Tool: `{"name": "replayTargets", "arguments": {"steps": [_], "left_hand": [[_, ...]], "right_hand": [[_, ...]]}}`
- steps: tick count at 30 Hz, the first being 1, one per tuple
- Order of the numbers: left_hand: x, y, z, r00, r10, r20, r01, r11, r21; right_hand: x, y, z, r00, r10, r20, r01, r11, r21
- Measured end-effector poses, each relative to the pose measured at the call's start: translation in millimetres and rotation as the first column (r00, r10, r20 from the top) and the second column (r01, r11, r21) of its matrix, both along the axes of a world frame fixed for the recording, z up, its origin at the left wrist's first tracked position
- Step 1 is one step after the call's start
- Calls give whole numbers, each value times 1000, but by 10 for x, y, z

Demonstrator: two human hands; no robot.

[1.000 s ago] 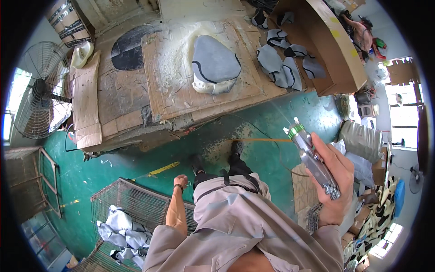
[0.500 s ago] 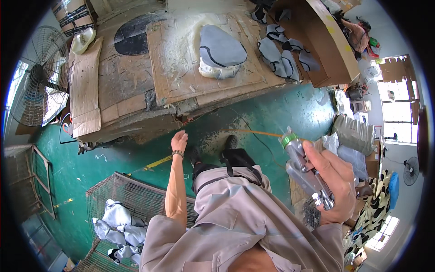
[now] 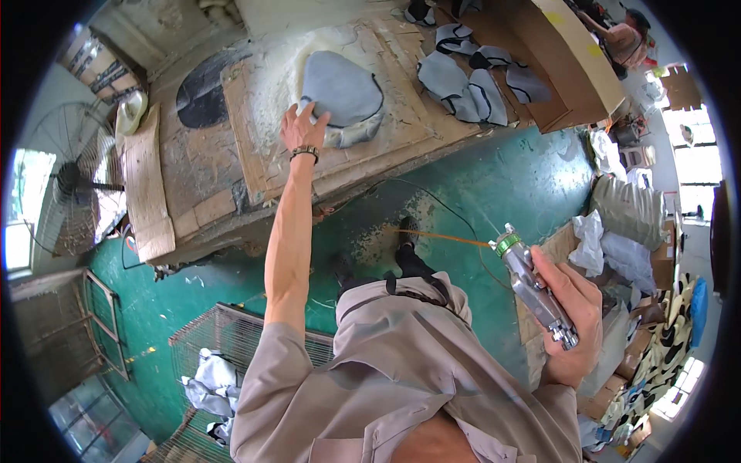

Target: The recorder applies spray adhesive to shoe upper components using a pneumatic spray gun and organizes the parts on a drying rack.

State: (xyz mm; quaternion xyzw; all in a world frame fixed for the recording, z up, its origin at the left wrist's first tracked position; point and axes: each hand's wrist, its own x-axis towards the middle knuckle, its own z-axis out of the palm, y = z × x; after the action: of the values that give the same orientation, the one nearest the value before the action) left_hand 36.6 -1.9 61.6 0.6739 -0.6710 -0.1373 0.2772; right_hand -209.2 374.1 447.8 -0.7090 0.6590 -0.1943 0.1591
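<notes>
My right hand [image 3: 575, 309] is wrapped round a metal spray gun [image 3: 532, 285] with a green ring near its nozzle, held over the floor to the right. An orange hose [image 3: 440, 235] appears behind the gun's front end. My left hand [image 3: 303, 133] reaches across the worktable with fingers apart, its fingertips at the lower left edge of a grey, dark-edged fabric piece [image 3: 340, 85]. That piece lies on top of a pale form, mostly hidden beneath it. Whether the fingers press on the fabric or only hover at its edge, I cannot tell.
Cardboard [image 3: 251, 166] crusted with pale residue covers the worktable. More grey pieces [image 3: 444, 77] lie at right beside an open cardboard box [image 3: 575, 69]. A wire rack [image 3: 255, 332] with grey pieces stands lower left, a large fan [image 3: 73, 177] far left. Another person [image 3: 621, 38] is at upper right.
My left hand has moved up from above the floor to the edge of the grey fabric piece. The spray gun stays in my right hand, now slightly lower and to the right in view.
</notes>
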Motion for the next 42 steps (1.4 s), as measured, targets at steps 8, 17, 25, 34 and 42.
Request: {"name": "replayTargets", "arguments": {"steps": [8, 17, 25, 34, 42], "left_hand": [[-66, -582, -213, 987, -106, 119, 83, 979, 186], [86, -459, -240, 987, -100, 123, 82, 986, 143], [-170, -486, -462, 961, 142, -239, -105, 981, 161], [-481, 585, -835, 159, 498, -852, -700, 666, 259], [-341, 1634, -744, 124, 486, -865, -618, 720, 316]], "right_hand": [[-1421, -306, -203, 936, 179, 305, -210, 975, 71], [-2359, -621, -486, 926, 25, 377, -15, 999, -30], [-2502, -1040, -459, 938, 56, 343, -36, 997, -66], [-2124, -1353, -255, 860, 361, 361, -376, 926, -30], [-1981, -1479, -196, 954, 226, 198, -192, 965, -178]]}}
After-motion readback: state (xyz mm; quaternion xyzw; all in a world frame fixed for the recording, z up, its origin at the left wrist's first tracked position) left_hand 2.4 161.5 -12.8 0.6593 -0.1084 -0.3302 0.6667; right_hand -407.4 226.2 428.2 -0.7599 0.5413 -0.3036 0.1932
